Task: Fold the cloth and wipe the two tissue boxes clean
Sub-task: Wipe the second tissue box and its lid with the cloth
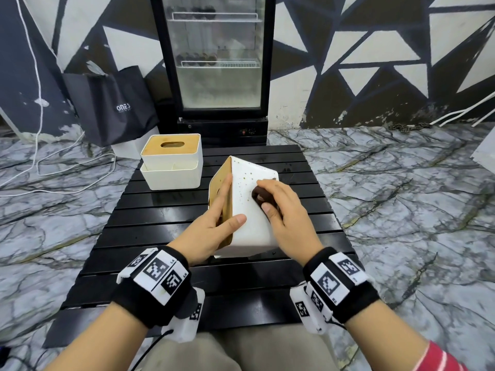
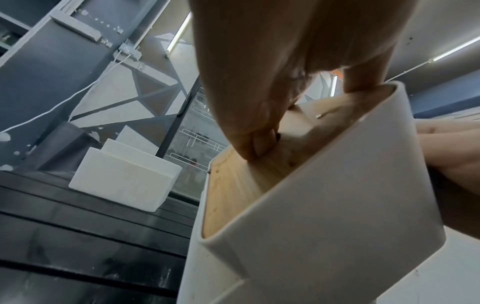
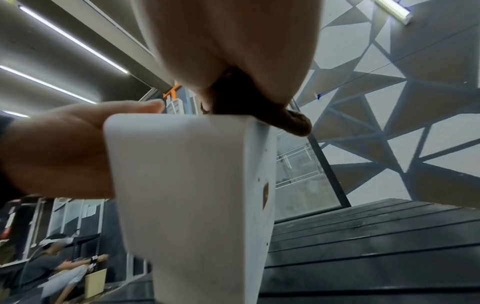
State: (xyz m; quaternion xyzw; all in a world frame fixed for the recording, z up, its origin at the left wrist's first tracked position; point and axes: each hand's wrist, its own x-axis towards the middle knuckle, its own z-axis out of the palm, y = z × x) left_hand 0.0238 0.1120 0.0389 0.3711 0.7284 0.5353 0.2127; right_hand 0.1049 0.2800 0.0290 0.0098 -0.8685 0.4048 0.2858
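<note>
A white tissue box (image 1: pixel 250 223) with a wooden lid stands tipped on its side at the middle of the black slatted table (image 1: pixel 166 218), its white face speckled with brown spots. My left hand (image 1: pixel 214 223) grips it, fingers on the wooden lid (image 2: pixel 233 185) and in its slot, thumb across the white face. My right hand (image 1: pixel 278 210) holds a bunched dark brown cloth (image 1: pixel 258 196) against that white face; the cloth (image 3: pixel 233 98) also shows under the palm on the box (image 3: pixel 187 185). A second white tissue box (image 1: pixel 171 162) with a wooden lid stands upright at the table's back left (image 2: pixel 124 179).
A glass-door fridge (image 1: pixel 217 62) stands just behind the table. A dark shopping bag (image 1: pixel 112 103) leans by the wall at the left, with white cables (image 1: pixel 53 167) on the marble floor. Another person (image 3: pixel 52 265) sits far off in the right wrist view.
</note>
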